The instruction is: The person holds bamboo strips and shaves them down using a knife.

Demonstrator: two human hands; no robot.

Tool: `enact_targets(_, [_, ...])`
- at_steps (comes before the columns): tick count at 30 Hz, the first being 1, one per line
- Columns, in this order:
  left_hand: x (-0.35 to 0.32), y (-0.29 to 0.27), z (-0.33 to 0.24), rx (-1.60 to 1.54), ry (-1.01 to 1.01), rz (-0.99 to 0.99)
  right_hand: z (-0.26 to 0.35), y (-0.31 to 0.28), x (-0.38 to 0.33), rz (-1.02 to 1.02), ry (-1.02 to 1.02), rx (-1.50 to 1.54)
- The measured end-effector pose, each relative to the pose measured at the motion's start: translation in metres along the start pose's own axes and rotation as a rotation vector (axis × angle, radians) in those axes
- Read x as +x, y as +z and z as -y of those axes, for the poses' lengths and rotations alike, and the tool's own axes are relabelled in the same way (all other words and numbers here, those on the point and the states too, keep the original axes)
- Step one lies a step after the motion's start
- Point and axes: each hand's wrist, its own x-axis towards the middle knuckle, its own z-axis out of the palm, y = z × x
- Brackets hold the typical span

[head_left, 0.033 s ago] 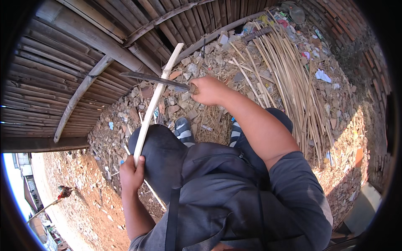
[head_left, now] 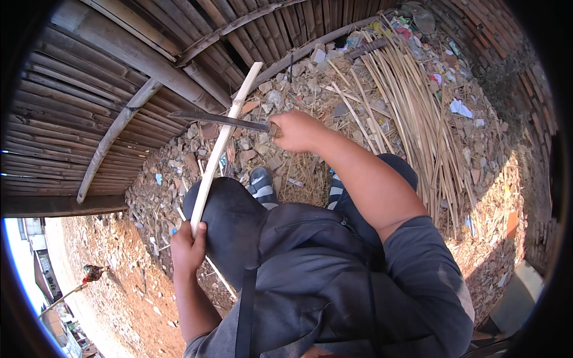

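Observation:
My left hand [head_left: 188, 246] is closed around the lower end of a long pale bamboo strip [head_left: 215, 154], with the thumb along it. The strip slants up and away past my left knee, its far end in the air over the rubble. In my right hand [head_left: 296, 131] is the short handle of a machete [head_left: 248, 125], fingers wrapped round it. Its dark, narrow blade points left and crosses the strip in its upper part, seeming to touch it. Part of the handle is hidden in my fist.
A large bundle of split bamboo strips [head_left: 412, 119] lies on the rubble at the right. Slatted bamboo walling [head_left: 77, 119] stands at the left and far side, a brick wall [head_left: 537, 101] at the right. Thin sticks [head_left: 221, 277] lie beside my left knee. A chicken [head_left: 92, 273] stands at the lower left.
The machete blade has tilted slightly, its tip coming a little nearer to me along with a small shift of my right hand. My left hand and the bamboo strip stay put.

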Motion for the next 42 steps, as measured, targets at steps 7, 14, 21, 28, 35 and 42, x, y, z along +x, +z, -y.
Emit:
enact_targets(7, [0.0,0.0,-0.001,-0.015,-0.026,0.006,0.0,-0.022,0.0,0.047,0.0,-0.109])
enact_targets(14, [0.001,0.0,0.0,-0.01,-0.014,0.007,-0.036,-0.017,0.007,-0.127,0.123,-0.022])
enact_targets(21, [-0.001,0.002,0.003,-0.051,-0.026,0.002,-0.017,-0.012,0.006,-0.051,0.073,0.049])
enact_targets(28, [0.0,0.001,-0.001,-0.044,-0.04,0.005,-0.013,0.001,0.004,-0.016,-0.038,0.037])
enact_targets(35, [-0.001,0.002,0.003,-0.05,-0.041,-0.001,-0.011,-0.004,0.003,-0.017,-0.028,0.007])
enact_targets(42, [-0.001,0.001,0.001,-0.029,-0.045,0.009,-0.021,-0.022,0.005,-0.008,-0.025,-0.024])
